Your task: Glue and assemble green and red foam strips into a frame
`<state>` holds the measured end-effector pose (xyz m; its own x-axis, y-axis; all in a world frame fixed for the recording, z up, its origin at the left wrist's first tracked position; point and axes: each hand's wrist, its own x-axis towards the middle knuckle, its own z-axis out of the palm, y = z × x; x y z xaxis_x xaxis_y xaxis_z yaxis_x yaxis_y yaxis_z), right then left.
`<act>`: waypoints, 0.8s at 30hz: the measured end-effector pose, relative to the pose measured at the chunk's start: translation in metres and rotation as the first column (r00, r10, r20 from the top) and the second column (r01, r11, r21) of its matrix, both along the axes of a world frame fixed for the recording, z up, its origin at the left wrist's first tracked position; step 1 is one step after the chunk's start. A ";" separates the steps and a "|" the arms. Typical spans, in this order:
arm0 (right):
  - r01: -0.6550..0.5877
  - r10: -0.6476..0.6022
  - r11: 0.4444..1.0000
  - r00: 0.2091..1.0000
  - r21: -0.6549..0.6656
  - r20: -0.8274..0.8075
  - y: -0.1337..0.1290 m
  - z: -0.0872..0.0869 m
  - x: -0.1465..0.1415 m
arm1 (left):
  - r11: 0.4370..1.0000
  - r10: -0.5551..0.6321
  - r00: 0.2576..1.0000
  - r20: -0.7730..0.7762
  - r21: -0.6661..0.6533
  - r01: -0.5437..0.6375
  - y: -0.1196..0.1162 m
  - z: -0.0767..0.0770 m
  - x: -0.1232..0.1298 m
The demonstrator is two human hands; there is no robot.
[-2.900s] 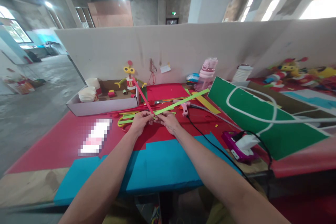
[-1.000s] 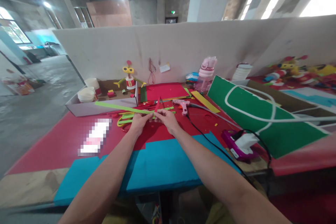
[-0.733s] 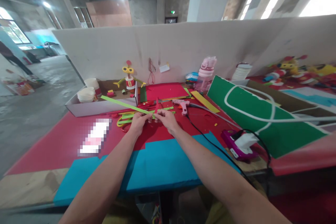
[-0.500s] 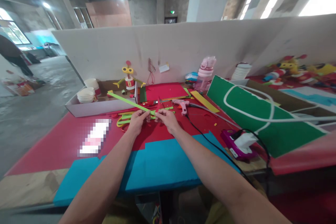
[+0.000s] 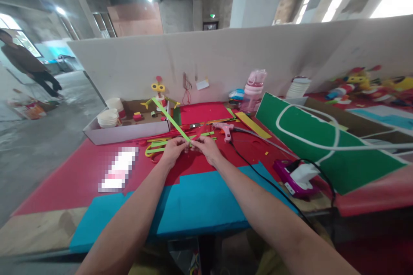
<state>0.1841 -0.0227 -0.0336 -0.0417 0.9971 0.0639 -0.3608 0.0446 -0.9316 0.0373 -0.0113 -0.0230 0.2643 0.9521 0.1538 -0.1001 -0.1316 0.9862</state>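
Note:
A long light-green strip point(image 5: 172, 121) rises up and to the left from the fingertips of both hands, above the red table cover. My left hand point(image 5: 175, 149) pinches it near its lower end. My right hand point(image 5: 206, 147) closes on the same end, its fingertips meeting those of the left. More green strips and yellow-handled scissors point(image 5: 149, 151) lie left of my left hand. Beyond my right hand rests a pink glue gun point(image 5: 226, 129) with a black cord.
A white tray point(image 5: 129, 132) with paper cups and a yellow-eyed figure point(image 5: 158, 90) stands behind on the left. Blue sheets point(image 5: 200, 200) cover the front edge. Right are a purple power strip point(image 5: 295, 180) and a green board point(image 5: 322, 146). A person walks at far left.
The strip's free end has swung up and to the right, so the strip stands steeper. My hands have drawn closer together. The person at far left has come further into view.

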 end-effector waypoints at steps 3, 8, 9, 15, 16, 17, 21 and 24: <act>0.015 -0.015 1.000 1.000 -0.014 0.014 0.000 0.000 0.000 | 1.000 -0.001 1.000 -0.002 -0.008 0.001 -0.001 0.000 0.000; 0.048 -0.049 0.999 0.997 -0.016 -0.056 0.001 -0.001 -0.002 | 0.999 -0.026 0.999 0.029 -0.018 0.026 -0.002 0.001 0.002; 0.050 -0.050 0.999 0.997 -0.017 -0.059 0.001 -0.001 -0.002 | 1.000 -0.022 1.000 0.022 -0.014 0.022 -0.002 0.001 0.002; 0.035 -0.037 0.998 0.999 -0.049 -0.037 -0.001 0.001 -0.001 | 1.000 -0.008 1.000 0.004 0.006 0.008 -0.001 0.001 0.001; 0.042 -0.043 0.998 0.998 -0.048 -0.035 -0.001 0.002 -0.001 | 1.000 -0.004 1.000 0.001 0.004 0.004 -0.001 0.001 0.001; 0.048 -0.050 0.998 0.998 -0.045 -0.034 -0.001 0.003 -0.001 | 1.000 -0.001 1.000 -0.002 0.000 0.001 -0.002 0.001 0.001; 0.046 -0.048 0.997 0.998 -0.057 -0.035 -0.002 0.004 0.000 | 1.000 0.013 1.000 -0.016 0.013 -0.012 -0.002 0.001 0.002; 0.046 -0.048 0.997 0.999 -0.060 -0.026 -0.002 0.003 -0.001 | 0.998 0.041 0.998 -0.037 0.044 -0.039 -0.002 0.001 0.002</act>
